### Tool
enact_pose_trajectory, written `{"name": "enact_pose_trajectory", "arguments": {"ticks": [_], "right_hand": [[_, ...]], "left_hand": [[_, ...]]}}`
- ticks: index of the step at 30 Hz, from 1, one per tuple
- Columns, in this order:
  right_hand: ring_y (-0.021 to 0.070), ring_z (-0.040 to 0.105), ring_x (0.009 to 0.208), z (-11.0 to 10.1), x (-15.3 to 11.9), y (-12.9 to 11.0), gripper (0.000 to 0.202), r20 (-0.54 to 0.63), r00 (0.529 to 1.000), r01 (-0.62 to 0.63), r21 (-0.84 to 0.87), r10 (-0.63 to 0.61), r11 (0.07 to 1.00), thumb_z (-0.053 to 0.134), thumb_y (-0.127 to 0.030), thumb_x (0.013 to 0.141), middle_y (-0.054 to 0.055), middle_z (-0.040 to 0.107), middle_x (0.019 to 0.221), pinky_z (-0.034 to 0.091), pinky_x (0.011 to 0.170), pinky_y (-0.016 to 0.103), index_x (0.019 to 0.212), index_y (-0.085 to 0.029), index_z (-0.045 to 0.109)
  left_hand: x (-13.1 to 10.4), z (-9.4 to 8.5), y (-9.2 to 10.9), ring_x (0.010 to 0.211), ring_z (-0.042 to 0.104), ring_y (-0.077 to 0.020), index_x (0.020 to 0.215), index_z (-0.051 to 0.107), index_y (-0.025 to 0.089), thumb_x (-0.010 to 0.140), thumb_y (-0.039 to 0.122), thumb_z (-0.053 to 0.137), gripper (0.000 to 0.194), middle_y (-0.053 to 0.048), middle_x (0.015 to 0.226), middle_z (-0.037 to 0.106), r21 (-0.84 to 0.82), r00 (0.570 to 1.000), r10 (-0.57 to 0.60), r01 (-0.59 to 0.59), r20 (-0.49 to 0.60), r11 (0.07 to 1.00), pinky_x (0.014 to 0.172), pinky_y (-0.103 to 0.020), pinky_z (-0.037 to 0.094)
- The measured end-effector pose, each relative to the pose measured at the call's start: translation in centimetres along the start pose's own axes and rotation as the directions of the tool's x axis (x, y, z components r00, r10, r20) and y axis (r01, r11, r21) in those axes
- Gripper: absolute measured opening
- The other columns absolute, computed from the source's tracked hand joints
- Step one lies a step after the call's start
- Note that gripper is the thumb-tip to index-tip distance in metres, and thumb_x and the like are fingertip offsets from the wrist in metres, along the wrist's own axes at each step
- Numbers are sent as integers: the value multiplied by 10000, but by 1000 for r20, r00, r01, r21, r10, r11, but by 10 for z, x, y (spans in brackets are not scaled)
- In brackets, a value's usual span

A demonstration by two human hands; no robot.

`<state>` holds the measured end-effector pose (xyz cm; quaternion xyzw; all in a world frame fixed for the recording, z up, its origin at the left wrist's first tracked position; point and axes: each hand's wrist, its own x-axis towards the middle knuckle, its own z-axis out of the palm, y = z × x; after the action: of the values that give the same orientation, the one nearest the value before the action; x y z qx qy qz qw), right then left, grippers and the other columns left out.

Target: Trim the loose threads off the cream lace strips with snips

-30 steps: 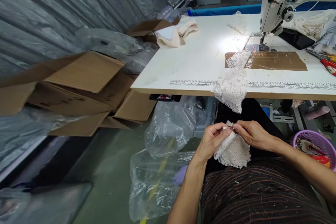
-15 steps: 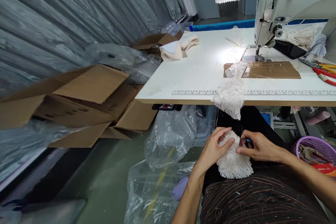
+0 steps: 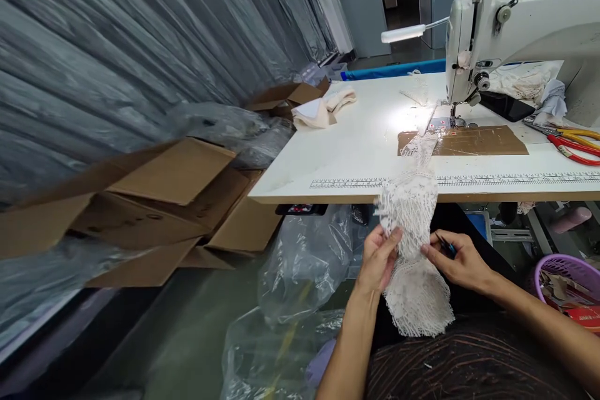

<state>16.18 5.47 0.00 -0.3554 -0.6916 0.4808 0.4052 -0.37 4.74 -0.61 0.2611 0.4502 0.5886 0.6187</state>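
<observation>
A white table (image 3: 323, 162) stands right of a grey curtain (image 3: 140, 44), cardboard box (image 3: 150, 219) between. Near, the left hand (image 3: 379, 256) pinches white lace (image 3: 417, 287); the right hand (image 3: 462, 262) grasps its edge and a small dark tool (image 3: 446, 245).

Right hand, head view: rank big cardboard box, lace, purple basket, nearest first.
1. Lace: at the right hand's fingertips, on its left.
2. Purple basket: off to the right.
3. Big cardboard box: far left.

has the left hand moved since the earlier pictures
Yes, towards the table: the left hand is now closer to the table's front edge than it was a second ago.
</observation>
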Motion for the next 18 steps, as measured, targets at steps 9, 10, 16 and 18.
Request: {"name": "enact_pose_trajectory", "arguments": {"ticks": [9,10,16,18], "right_hand": [[126,476,664,2,-28,-20,105,268,902,376,-104,-338,921,484,-94,711,19,516,775,377,584,241,734,-188,526],[116,439,617,2,-29,-19,111,276,906,361,-105,-321,927,471,-87,714,-4,487,719,351,561,239,730,-194,499],[109,392,565,-3,-33,-19,185,247,967,68,-37,-57,997,470,-202,863,-27,443,623,329,542,246,679,-202,449],[108,391,553,-6,-36,-20,259,217,974,-73,2,71,997,482,-307,898,-25,442,608,333,526,245,663,-201,460]], "left_hand": [[-57,-49,-15,792,670,-174,951,705,160,669,474,821,437,-61,867,731,403,994,-101,105,-32,909,742,-269,514],[-56,-48,-12,825,666,-174,987,702,174,702,485,791,431,-61,910,727,443,996,-10,48,-87,895,767,-273,514],[-43,-23,6,1102,611,-233,1031,730,217,853,366,649,246,-101,1157,677,632,879,428,-455,209,627,964,-351,459],[-41,-15,7,1139,607,-256,1084,726,223,876,332,603,265,-113,1196,684,595,847,336,-530,413,605,1000,-388,442]]}}
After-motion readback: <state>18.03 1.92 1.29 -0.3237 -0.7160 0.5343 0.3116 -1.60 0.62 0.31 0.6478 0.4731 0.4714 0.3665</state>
